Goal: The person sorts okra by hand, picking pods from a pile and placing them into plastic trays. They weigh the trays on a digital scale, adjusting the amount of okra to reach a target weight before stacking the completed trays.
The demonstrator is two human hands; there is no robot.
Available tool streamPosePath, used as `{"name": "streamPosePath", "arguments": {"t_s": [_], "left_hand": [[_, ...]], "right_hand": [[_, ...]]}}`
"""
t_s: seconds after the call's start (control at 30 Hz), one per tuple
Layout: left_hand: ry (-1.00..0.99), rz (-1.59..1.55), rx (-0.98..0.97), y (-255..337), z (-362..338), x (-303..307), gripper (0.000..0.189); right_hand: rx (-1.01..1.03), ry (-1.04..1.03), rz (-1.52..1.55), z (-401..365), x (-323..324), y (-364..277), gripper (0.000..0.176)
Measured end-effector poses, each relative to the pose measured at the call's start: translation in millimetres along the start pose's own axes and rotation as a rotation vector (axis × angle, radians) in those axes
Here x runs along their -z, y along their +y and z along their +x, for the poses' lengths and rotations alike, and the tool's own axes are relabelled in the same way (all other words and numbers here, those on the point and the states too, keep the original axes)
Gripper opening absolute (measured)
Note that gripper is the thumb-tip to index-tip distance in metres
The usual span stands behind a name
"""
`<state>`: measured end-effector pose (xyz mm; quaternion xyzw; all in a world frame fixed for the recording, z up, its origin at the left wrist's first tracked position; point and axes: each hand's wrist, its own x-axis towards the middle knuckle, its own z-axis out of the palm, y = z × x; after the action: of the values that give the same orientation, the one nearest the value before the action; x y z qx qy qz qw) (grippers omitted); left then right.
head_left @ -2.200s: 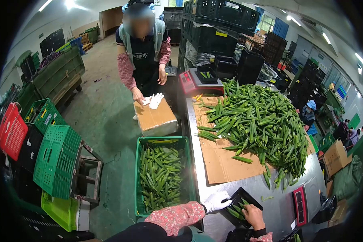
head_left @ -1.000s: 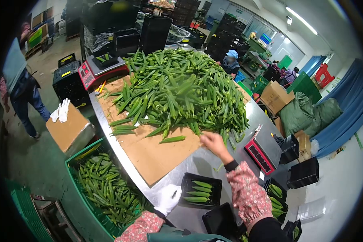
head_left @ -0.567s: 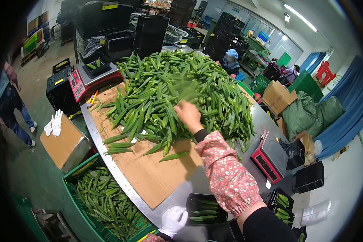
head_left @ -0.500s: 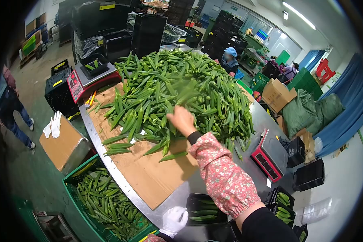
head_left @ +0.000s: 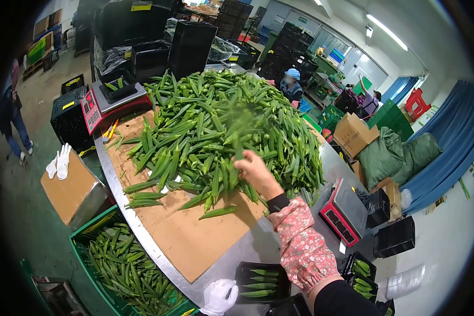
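A large heap of green okra (head_left: 195, 126) covers much of the table. My bare right hand (head_left: 257, 173) is at the near side of the heap, its fingers closed on an okra pod (head_left: 233, 176) that is smeared by motion. My left hand (head_left: 219, 296), in a white glove, is curled shut beside the left edge of a black tray (head_left: 242, 300). Whether it holds anything is hidden. Several okra pods (head_left: 262, 286) lie in a row in that tray. A single loose pod (head_left: 218, 212) lies on the cardboard sheet (head_left: 195, 237) in front of the heap.
A red scale (head_left: 345, 210) stands at the right, another scale (head_left: 110, 102) at the far left. A green crate (head_left: 84, 253) of okra sits below the table's left edge. White gloves (head_left: 60, 161) lie on a cardboard box (head_left: 76, 187). Other people are in the background.
My right hand has drawn back slightly from the heap and now shows a pod in its fingers. The view has shifted, and more of the black tray shows beside my left hand.
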<state>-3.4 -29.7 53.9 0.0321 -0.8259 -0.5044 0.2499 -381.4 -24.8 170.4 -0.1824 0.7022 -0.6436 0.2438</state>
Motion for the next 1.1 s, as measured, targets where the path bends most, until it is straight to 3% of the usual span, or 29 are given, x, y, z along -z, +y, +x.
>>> {"name": "streamPosePath", "arguments": {"t_s": [0.13, 0.17, 0.27, 0.3, 0.4, 0.5, 0.6, 0.73, 0.8, 0.93, 1.0, 1.03, 1.1], "left_hand": [[-0.035, -0.024, 0.030, 3.4, 7.4, 4.4, 0.004], [-0.054, -0.023, 0.023, 2.4, 7.9, 3.8, 0.003], [-0.012, 0.005, -0.025, 8.5, 15.7, 7.5, 0.003], [-0.102, 0.057, -0.004, 7.2, 14.9, 8.5, 0.002], [-0.049, 0.052, -0.018, 9.2, 15.9, 7.4, 0.002], [-0.015, 0.015, -0.013, -9.5, 5.8, -6.7, 0.004], [-0.049, 0.027, -0.016, -12.3, -0.6, -8.1, 0.004], [-0.019, -0.027, -0.022, -19.4, -7.6, -13.2, 0.008], [-0.043, -0.014, 0.018, -18.6, -8.6, -13.7, 0.007], [-0.047, -0.027, 0.026, -20.7, -11.6, -15.9, 0.006], [-0.021, -0.003, -0.006, -19.8, -12.6, -16.5, 0.005], [-0.086, -0.059, 0.108, -28.9, -21.3, -22.0, 0.005], [-0.090, -0.067, 0.116, -36.8, -27.3, -26.2, 0.006]], "right_hand": [[0.526, 0.296, -0.815, 56.4, 29.2, -25.0, 0.052], [0.579, 0.328, -1.157, 62.9, 24.8, -32.6, 0.048], [0.664, 0.180, -1.731, 94.8, 26.0, -11.2, 0.042], [0.731, 0.206, -1.810, 96.2, 22.2, -4.1, 0.040], [0.707, 0.334, -1.859, 105.7, 13.7, 7.6, 0.029], [1.011, 0.337, -1.750, 100.1, 16.8, 6.7, 0.016], [1.041, 0.311, -1.612, 42.3, 7.1, -25.8, 0.035], [0.517, 0.193, -1.172, -83.5, 13.5, -36.2, 0.041], [0.329, -0.029, -1.194, -156.8, 22.8, -36.2, 0.040], [0.187, -0.220, -1.300, -276.4, 28.6, -0.7, 0.043], [0.248, -0.260, -1.239, -311.7, 26.2, 20.9, 0.040], [0.353, -0.234, -1.247, -322.6, 22.0, 33.0, 0.038], [0.313, -0.251, -1.429, -336.1, 15.3, 62.8, 0.046]]}}
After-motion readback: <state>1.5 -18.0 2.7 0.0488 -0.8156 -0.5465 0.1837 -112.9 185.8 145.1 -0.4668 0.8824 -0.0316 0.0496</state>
